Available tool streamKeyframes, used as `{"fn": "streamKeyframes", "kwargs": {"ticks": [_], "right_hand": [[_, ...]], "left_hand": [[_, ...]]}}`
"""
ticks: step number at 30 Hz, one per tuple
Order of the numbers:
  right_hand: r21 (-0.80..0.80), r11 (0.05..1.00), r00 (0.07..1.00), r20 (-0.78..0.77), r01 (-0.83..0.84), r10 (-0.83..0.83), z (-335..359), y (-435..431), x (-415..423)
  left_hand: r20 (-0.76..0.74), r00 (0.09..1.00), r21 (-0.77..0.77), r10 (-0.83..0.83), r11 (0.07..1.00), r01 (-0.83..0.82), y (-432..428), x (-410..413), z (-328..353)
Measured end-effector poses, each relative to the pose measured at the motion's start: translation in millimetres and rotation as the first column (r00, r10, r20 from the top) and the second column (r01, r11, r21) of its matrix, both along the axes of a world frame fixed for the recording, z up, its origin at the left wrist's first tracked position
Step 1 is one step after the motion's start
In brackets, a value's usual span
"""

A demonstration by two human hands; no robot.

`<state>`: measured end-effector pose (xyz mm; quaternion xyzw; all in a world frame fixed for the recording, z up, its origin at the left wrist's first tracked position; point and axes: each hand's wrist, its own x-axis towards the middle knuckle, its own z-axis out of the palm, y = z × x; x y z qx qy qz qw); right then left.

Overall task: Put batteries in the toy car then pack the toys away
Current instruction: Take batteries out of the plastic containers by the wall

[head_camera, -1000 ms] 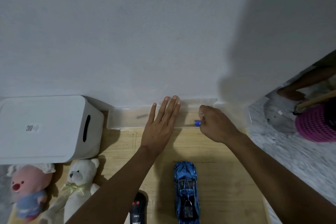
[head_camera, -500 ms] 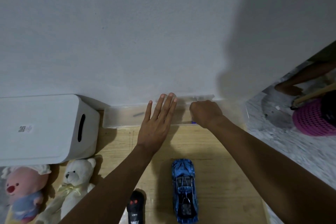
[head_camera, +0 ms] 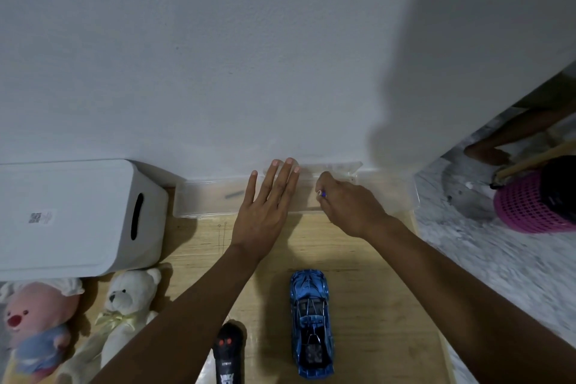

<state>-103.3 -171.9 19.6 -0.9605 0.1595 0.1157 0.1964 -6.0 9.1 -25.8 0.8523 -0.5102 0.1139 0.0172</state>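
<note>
The toy car [head_camera: 311, 324] sits on the wooden table [head_camera: 374, 305] near me, just right of centre. It lies between my two forearms and well apart from both hands. Its long axis runs straight from near to far. The far end is rounded and smooth, the near end darker and busier, but I cannot say for sure which is the nose. It is glossy blue with thin pale lines across the body and black windows along the middle. Just to its left, at the near edge, lies a black remote [head_camera: 229, 355] with two red buttons, also pointing near to far. My left hand [head_camera: 265, 215] lies flat with its fingers straight and slightly spread, resting over the clear tray [head_camera: 212, 196] that stands against the wall. My right hand [head_camera: 349, 206] is just beside it, fingers curled and pinching a small battery [head_camera: 322, 194] over the tray, with only its blue and silvery tip showing. At far left stands a white box [head_camera: 78, 218]. Near it lie a white teddy bear [head_camera: 127, 299] and a pink plush toy [head_camera: 34, 324].
</note>
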Motion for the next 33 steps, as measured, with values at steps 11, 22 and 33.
{"fn": "streamKeyframes", "kwargs": {"ticks": [11,22,33], "right_hand": [[-0.248,0.967,0.996,-0.087,-0.057,0.036,5.8,-8.8,-8.5],[-0.273,0.953,0.919,-0.393,-0.133,0.016,-5.3,-11.5,38.2],[-0.339,0.93,0.979,-0.187,-0.14,0.08,-22.1,-6.6,25.2]], "left_hand": [[-0.021,1.0,0.002,-0.004,1.0,0.004,0.2,1.0,1.3],[-0.046,0.999,-0.022,-0.006,1.0,0.005,-0.1,0.7,-1.8],[-0.041,0.999,-0.014,-0.011,1.0,0.01,-0.2,0.3,-2.0]]}}
